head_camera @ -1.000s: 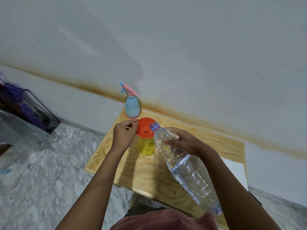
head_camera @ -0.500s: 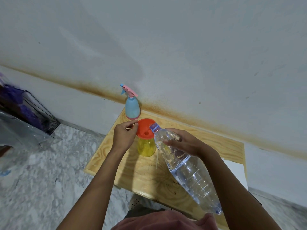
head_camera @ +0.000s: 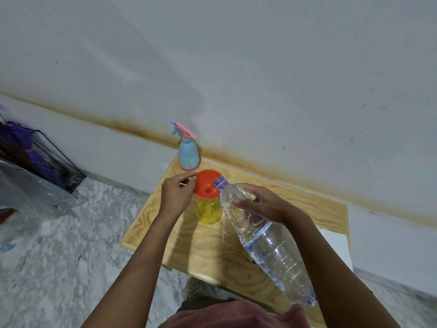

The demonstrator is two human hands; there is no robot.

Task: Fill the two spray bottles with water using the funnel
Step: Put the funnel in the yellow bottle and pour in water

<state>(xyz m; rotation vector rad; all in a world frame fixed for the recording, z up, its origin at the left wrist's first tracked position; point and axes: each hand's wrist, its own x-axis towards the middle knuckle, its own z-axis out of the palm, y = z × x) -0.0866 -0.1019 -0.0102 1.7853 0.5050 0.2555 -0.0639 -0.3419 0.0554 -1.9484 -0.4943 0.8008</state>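
Two hands are sharing the pour: left hand [head_camera: 176, 197] fingers are pinching the orange funnel [head_camera: 206, 183] steady on the yellow bottle [head_camera: 208, 210] on the surface [head_camera: 305, 207], while the right hand [head_camera: 264, 204] is gripping the tilted water bottle [head_camera: 264, 237], its mouth over the funnel.

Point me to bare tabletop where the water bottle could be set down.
Free: the table to the right of the right hand, up to the wall, and the near-left corner before the yellow bottle. Crowded: the far-left corner, with blue sprayer, funnel and left hand.
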